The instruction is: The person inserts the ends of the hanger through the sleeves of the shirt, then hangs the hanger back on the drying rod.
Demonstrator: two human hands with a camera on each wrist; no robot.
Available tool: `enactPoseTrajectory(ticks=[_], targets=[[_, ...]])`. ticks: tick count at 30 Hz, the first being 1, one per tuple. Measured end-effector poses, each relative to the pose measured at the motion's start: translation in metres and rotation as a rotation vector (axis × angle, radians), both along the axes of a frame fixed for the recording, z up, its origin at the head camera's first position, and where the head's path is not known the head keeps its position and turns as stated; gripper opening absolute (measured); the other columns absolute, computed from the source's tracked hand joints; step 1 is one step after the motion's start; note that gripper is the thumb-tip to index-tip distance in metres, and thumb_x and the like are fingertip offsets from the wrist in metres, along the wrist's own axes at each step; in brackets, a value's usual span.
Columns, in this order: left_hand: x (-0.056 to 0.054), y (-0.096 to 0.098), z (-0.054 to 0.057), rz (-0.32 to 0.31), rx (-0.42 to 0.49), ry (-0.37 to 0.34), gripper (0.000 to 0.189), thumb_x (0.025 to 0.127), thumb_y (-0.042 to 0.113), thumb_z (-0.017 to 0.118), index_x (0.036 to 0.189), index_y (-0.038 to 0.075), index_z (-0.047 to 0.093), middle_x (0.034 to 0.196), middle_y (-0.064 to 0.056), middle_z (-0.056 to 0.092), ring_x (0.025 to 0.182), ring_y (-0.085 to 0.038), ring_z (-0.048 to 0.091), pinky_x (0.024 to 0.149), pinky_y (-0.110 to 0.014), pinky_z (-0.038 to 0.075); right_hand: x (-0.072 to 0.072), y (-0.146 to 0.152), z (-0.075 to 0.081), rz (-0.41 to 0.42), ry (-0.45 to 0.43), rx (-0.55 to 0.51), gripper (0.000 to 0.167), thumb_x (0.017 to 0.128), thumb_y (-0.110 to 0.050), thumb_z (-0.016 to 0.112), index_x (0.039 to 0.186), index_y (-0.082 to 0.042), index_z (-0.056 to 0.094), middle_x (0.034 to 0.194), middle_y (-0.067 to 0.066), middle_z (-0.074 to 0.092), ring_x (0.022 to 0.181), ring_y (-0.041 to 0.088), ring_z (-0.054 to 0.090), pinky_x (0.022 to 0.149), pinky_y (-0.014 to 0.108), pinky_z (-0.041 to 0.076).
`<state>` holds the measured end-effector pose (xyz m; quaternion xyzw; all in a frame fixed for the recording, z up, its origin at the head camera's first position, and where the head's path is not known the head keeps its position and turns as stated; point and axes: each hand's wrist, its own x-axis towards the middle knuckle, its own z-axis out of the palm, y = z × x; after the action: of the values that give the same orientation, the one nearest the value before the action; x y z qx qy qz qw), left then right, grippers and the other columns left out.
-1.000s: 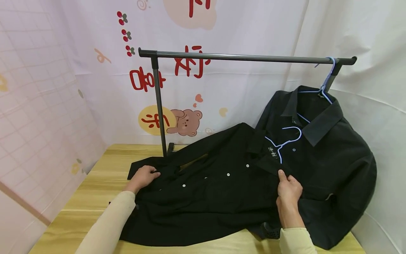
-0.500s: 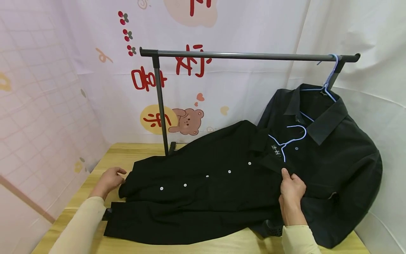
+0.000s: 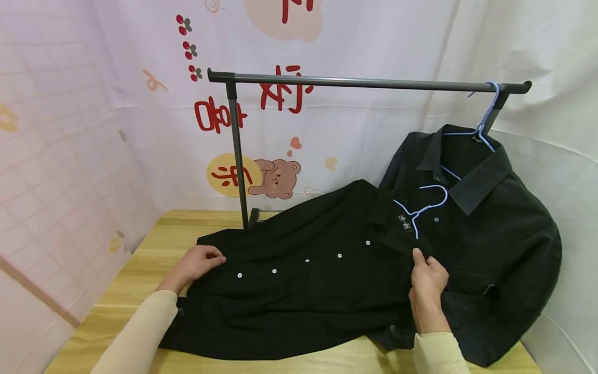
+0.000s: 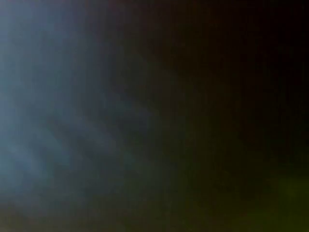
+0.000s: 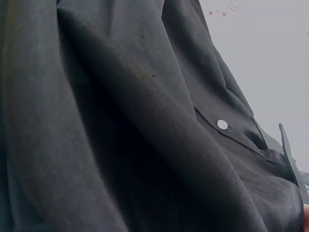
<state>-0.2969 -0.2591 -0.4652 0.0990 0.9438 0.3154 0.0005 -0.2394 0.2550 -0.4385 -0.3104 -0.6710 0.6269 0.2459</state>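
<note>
A black buttoned shirt (image 3: 299, 285) with white buttons lies spread across the table, its collar end at the right. A light blue hanger (image 3: 416, 212) is inside it, with its hook sticking out of the neck. My right hand (image 3: 427, 283) pinches the shirt by its collar just below the hanger's hook. At the hem end, my left hand (image 3: 196, 265) is over the cloth with loosely bent fingers, nothing visibly gripped. Dark blur fills the left wrist view. In the right wrist view, folds of black cloth (image 5: 154, 121) hide most of the hand.
A dark metal clothes rack (image 3: 355, 82) stands behind the shirt. A second black shirt (image 3: 500, 228) hangs on another blue hanger (image 3: 483, 119) at the rack's right end. Wooden tabletop (image 3: 117, 296) shows at the left. A printed curtain (image 3: 374, 145) backs the scene.
My left hand let go of the bunched front edge, moved left past the hem, then came back right over the cloth. The shirt's front now lies flatter. My right hand keeps its hold.
</note>
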Motion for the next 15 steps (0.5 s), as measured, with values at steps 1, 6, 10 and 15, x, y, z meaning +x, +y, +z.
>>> enactPoseTrajectory(ticks=[1, 6, 10, 15], targets=[[0.0, 0.004, -0.001, -0.063, -0.007, -0.025, 0.017, 0.094, 0.019, 0.068, 0.103, 0.006, 0.072, 0.096, -0.005, 0.067, 0.083, -0.02, 0.058, 0.075, -0.04, 0.049, 0.0, 0.0, 0.0, -0.002, 0.005, 0.0, 0.053, 0.096, -0.034, 0.066, 0.051, -0.016, 0.044, 0.053, -0.004, 0.032, 0.053, 0.015, 0.039, 0.049, 0.027, 0.033], [0.004, 0.021, -0.007, -0.208, -0.133, -0.119, 0.026, 0.09, 0.024, 0.074, 0.11, 0.008, 0.07, 0.1, -0.003, 0.066, 0.087, -0.018, 0.058, 0.081, -0.043, 0.049, 0.0, -0.001, 0.0, 0.006, 0.013, -0.024, 0.052, 0.096, -0.033, 0.066, 0.052, -0.015, 0.044, 0.054, -0.004, 0.033, 0.048, 0.014, 0.036, 0.044, 0.027, 0.031], [0.008, 0.016, -0.001, -0.22, -0.09, -0.163, 0.013, 0.089, 0.021, 0.074, 0.09, 0.01, 0.069, 0.085, 0.0, 0.062, 0.074, -0.018, 0.053, 0.071, -0.037, 0.045, 0.0, -0.002, 0.001, 0.008, 0.019, -0.017, 0.052, 0.097, -0.032, 0.066, 0.052, -0.015, 0.044, 0.053, -0.004, 0.033, 0.047, 0.014, 0.035, 0.044, 0.027, 0.03], [0.009, -0.016, 0.016, -0.229, 0.102, -0.199, 0.019, 0.093, 0.02, 0.07, 0.087, 0.003, 0.07, 0.082, -0.003, 0.061, 0.074, -0.02, 0.051, 0.066, -0.033, 0.041, 0.0, -0.001, 0.003, 0.005, 0.029, -0.024, 0.053, 0.096, -0.033, 0.066, 0.052, -0.015, 0.043, 0.053, -0.004, 0.033, 0.046, 0.014, 0.034, 0.043, 0.027, 0.029]])
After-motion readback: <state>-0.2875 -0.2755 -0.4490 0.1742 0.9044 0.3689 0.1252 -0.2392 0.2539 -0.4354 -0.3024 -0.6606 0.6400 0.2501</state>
